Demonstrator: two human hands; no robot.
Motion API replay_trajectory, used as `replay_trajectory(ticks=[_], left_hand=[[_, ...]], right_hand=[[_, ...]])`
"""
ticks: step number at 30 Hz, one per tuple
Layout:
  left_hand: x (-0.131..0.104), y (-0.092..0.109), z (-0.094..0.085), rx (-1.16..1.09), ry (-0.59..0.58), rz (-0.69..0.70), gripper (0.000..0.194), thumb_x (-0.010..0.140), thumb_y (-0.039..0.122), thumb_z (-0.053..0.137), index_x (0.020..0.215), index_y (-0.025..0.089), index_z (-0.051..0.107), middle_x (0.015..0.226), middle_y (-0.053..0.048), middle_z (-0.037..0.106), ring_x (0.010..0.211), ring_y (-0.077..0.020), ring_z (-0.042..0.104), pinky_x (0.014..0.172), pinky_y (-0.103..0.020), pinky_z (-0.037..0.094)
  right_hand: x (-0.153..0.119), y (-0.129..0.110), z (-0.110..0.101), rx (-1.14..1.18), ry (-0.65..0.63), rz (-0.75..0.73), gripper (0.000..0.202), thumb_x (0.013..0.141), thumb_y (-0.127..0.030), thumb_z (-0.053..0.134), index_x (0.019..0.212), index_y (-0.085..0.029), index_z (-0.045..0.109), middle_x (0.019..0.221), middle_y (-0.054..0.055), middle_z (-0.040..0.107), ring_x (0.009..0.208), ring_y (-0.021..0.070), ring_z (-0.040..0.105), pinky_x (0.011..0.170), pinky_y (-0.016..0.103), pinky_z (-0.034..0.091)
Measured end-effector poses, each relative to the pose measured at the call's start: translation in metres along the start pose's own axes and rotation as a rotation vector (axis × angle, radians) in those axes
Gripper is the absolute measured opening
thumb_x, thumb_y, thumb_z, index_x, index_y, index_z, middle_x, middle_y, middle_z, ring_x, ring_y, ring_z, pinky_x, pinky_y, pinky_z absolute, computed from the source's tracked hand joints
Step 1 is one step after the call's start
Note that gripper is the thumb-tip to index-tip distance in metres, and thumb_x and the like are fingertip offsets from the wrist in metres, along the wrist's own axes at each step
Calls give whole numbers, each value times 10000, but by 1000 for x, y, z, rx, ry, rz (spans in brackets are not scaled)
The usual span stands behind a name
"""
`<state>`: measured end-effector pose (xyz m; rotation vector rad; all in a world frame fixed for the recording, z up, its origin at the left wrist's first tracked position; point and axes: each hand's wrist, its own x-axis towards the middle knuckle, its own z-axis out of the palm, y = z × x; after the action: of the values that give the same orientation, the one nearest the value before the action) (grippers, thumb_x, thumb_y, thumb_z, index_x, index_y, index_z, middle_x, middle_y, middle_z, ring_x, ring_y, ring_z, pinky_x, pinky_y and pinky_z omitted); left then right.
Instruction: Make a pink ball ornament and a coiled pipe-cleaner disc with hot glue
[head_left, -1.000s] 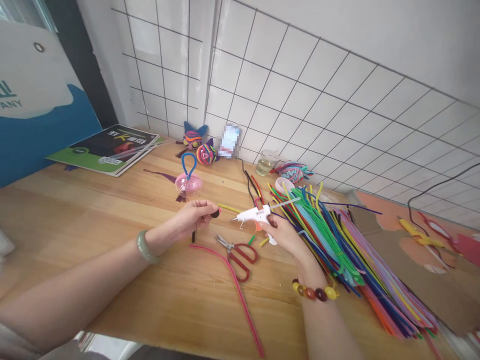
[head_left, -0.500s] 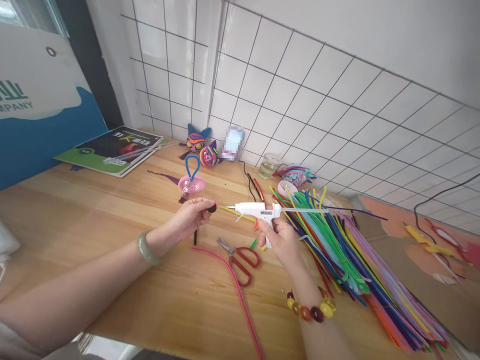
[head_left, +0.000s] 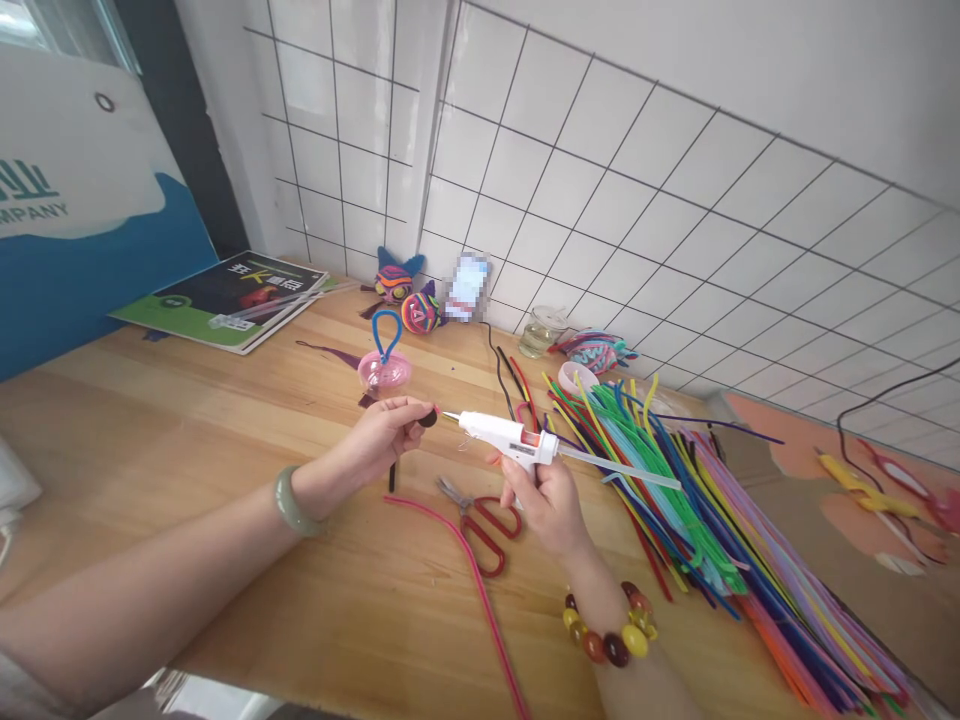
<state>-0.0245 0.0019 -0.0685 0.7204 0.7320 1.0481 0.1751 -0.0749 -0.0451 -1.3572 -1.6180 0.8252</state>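
Clock centred on glue gun (head_left: 496,432), 12 = top of view.

Hands: at 9 o'clock, left hand (head_left: 390,430), closed in a tight pinch on a dark round piece (head_left: 428,419), up off the desk (head_left: 360,620). At 4–5, right hand (head_left: 546,500), wrapped round the handle of the glue gun, also up off the desk. Nozzle (head_left: 451,417) pointing toward 9–10, translucent glue stick (head_left: 621,468) out the back toward 3–4. Nozzle tip right by the edge of the dark round piece; touching or just short of it, can't tell from this angle.

Containers: at 1, glass jar (head_left: 532,342) with pale yellowish liquid inside. At 2, small pale pink bowl (head_left: 566,378), tucked against the pipe cleaner bundle (head_left: 697,510); contents not readable. At 10, see-through pink round shell (head_left: 385,373) with a blue loop (head_left: 386,332) rising above it; can't make out anything inside.

Rest of desk: at 6, just below the gun, red-handled scissors (head_left: 463,499), blades toward 10–11. Alongside at 6–7, long pink pipe cleaner (head_left: 486,605), bent near the upper end. At 11, two striped ornaments (head_left: 421,308), side by side, next to a blurred-out phone (head_left: 466,287) against the wall.
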Motion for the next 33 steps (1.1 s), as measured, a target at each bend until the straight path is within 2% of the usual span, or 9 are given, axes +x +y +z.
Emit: replay_trajectory(ticks=[5,10,19,27,33], left_hand=[[0,0,0,-17,-3,-10,113,637,201,691,691,113,644,671,-8,567,487,-31,427,420,-154,303],[0,-1,-1,-39,-23,-14,108,651,196,684,699,106,649,654,-6,551,486,-30,417,405,-151,285],[0,-2,-1,-56,-47,-31,114,660,196,681,726,105,662,671,-19,558,490,-35,409,398,-152,283],[1,-3,-2,-65,-46,-58,109,670,191,679,725,103,649,678,-2,556,491,-22,419,404,-141,279],[-1,-2,1,-60,-43,-58,108,670,187,677,718,95,650,659,-5,552,483,-26,411,398,-151,270]], right_hand=[[-2,1,0,-59,6,-41,259,812,-379,484,921,-164,579,484,-32,526,418,126,505,470,242,427],[-2,7,1,-117,8,-89,258,829,-341,467,984,-159,565,597,-6,576,455,125,519,521,256,437],[-2,13,0,-186,6,-95,251,830,-353,466,943,-173,598,677,30,641,510,153,567,578,277,457],[-1,10,0,-217,20,-116,280,832,-361,454,932,-147,605,548,4,600,448,146,555,533,268,468],[-1,12,-1,-248,28,-156,273,835,-360,448,918,-157,611,545,10,601,499,164,576,551,277,476]])
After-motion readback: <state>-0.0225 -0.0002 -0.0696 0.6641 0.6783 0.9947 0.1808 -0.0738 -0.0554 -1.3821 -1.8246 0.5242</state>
